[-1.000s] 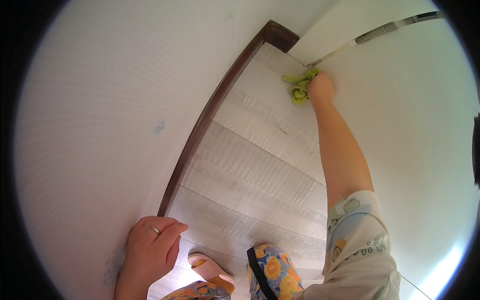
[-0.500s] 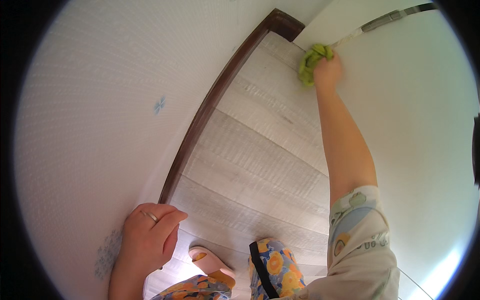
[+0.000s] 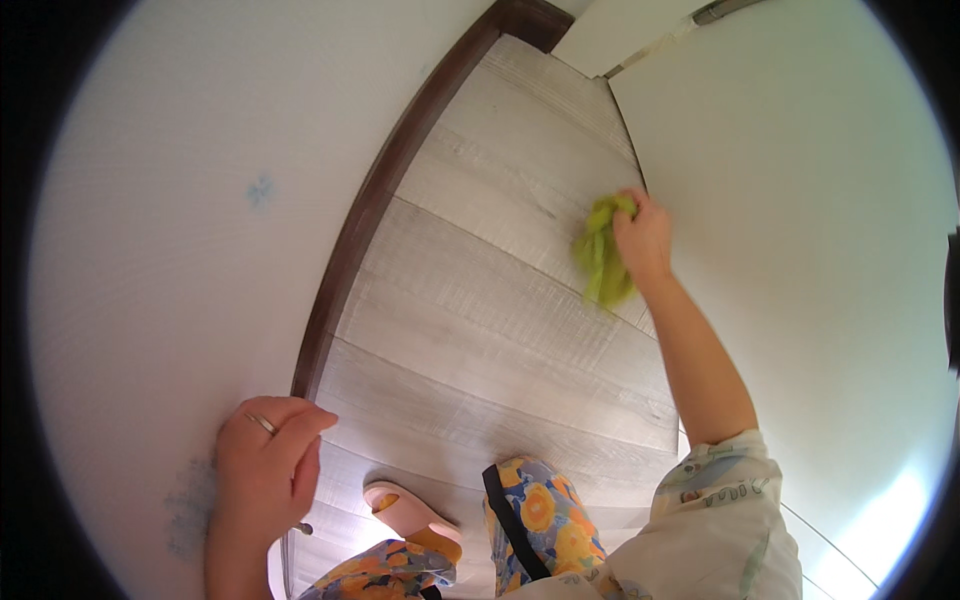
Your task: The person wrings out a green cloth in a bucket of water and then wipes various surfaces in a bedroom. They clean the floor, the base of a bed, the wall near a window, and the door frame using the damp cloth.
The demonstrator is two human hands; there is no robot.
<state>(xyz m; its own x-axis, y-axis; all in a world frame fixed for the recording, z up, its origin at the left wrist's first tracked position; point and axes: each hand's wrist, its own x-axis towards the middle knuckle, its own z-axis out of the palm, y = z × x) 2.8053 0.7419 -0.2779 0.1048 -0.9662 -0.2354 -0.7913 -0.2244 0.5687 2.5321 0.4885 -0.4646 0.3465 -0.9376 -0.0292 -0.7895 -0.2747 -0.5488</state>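
Observation:
My right hand (image 3: 643, 237) grips a crumpled yellow-green cloth (image 3: 603, 250), which hangs from my fingers over the grey wood-look floor (image 3: 520, 270), beside the pale panel on the right. The cloth is a little smeared by motion. My left hand (image 3: 268, 465) is curled into a loose fist at the lower left, close to the white wall, with a ring on one finger. Nothing shows in it, and I cannot tell if it touches the wall.
A dark brown skirting board (image 3: 385, 180) runs along the white wall (image 3: 170, 300) on the left. The pale panel (image 3: 800, 230) stands on the right, with a grey strip (image 3: 715, 12) at its top. Below are my pink slipper (image 3: 408, 508) and flower-patterned trouser legs (image 3: 545, 510).
My right hand has drawn the cloth back toward me from the far corner, along the panel's foot. The view has shifted slightly. My left hand remains curled by the wall.

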